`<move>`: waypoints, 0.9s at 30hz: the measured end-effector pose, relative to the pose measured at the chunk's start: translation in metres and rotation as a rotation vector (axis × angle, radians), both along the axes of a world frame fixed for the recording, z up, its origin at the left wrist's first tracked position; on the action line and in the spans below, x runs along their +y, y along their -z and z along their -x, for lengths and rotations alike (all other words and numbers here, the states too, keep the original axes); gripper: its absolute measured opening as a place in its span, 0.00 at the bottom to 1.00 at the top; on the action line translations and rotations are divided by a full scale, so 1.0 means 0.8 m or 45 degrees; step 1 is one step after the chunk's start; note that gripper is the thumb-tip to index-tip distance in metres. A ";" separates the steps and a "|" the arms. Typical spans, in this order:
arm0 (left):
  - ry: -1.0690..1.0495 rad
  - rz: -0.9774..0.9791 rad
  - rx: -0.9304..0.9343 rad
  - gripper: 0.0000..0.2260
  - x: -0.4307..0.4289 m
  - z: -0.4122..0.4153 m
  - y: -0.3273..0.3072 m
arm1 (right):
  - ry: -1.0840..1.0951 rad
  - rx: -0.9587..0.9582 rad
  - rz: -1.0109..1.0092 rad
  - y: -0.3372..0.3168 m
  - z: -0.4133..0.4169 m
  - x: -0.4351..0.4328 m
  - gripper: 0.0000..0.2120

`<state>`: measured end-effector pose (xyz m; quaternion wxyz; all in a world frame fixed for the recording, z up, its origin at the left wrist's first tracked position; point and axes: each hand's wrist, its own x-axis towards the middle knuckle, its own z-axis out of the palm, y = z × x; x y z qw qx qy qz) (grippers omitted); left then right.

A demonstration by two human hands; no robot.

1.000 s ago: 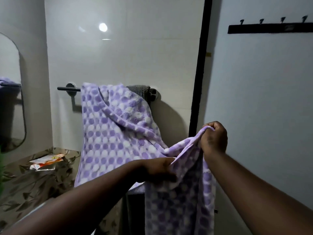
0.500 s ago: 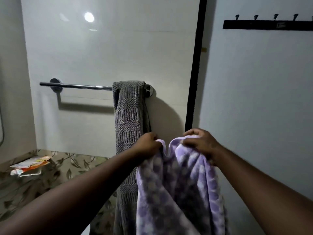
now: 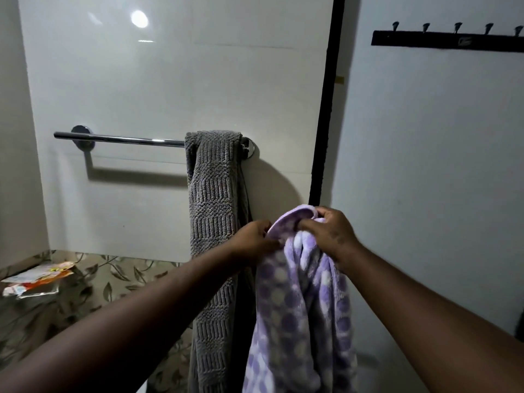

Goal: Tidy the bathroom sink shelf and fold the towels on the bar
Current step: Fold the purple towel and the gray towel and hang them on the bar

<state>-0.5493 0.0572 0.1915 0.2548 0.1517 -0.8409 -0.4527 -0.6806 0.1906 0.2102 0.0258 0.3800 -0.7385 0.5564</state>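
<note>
A purple-and-white spotted towel (image 3: 297, 313) hangs bunched in front of me, off the bar. My left hand (image 3: 253, 241) pinches its top edge on the left side. My right hand (image 3: 330, 234) grips the same top edge right beside it, fingers curled round the fabric. A grey ribbed towel (image 3: 214, 222) hangs in a narrow bunch at the right end of the chrome towel bar (image 3: 122, 139) on the white tiled wall. The rest of the bar is bare.
A leaf-patterned ledge (image 3: 113, 282) runs along the wall at lower left, with crumpled white and orange packets (image 3: 37, 280) on it. A black door frame (image 3: 326, 109) stands right of the bar. A dark hook rail (image 3: 448, 41) is mounted high on the right wall.
The purple towel came off the bar, uncovering the grey towel and bare rail. My hands have drawn close together on its top edge, and the towel now hangs bunched below them.
</note>
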 end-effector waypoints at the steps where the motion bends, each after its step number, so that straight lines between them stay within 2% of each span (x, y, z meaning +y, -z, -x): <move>1: 0.020 0.014 -0.086 0.01 -0.003 -0.003 0.006 | 0.052 -0.043 0.053 -0.001 0.003 0.002 0.12; 3: -0.028 -0.014 -0.152 0.02 -0.008 -0.008 0.015 | 0.063 -0.132 0.084 -0.003 0.006 0.004 0.13; 7: -0.249 -0.137 0.182 0.09 -0.013 -0.004 0.009 | -0.094 -0.089 -0.044 0.003 -0.003 0.003 0.16; 9: -0.237 -0.119 0.289 0.09 -0.011 0.000 -0.002 | -0.254 -0.050 -0.052 0.004 -0.012 -0.001 0.19; 12: -0.129 -0.022 0.318 0.07 -0.003 0.004 -0.013 | -0.468 0.009 -0.074 0.004 -0.021 -0.012 0.31; 14: -0.064 0.013 0.329 0.08 0.000 0.004 -0.016 | -0.521 0.054 -0.108 0.003 -0.024 -0.017 0.32; 17: -0.089 0.031 0.300 0.11 0.000 -0.003 -0.019 | -0.421 0.098 -0.087 0.006 -0.022 -0.018 0.21; 19: -0.140 0.131 0.148 0.15 -0.006 -0.011 -0.018 | -0.255 0.039 0.005 0.007 -0.018 -0.019 0.11; 21: -0.136 0.243 -0.075 0.12 -0.017 -0.021 -0.012 | -0.042 -0.090 0.163 0.004 -0.007 -0.019 0.02; 24: -0.128 0.208 -0.165 0.11 -0.033 -0.033 0.002 | 0.173 -0.207 0.325 -0.003 0.013 -0.014 0.04; 27: -0.300 0.148 0.004 0.11 -0.040 -0.039 0.003 | 0.196 -0.223 0.294 -0.001 0.021 -0.012 0.04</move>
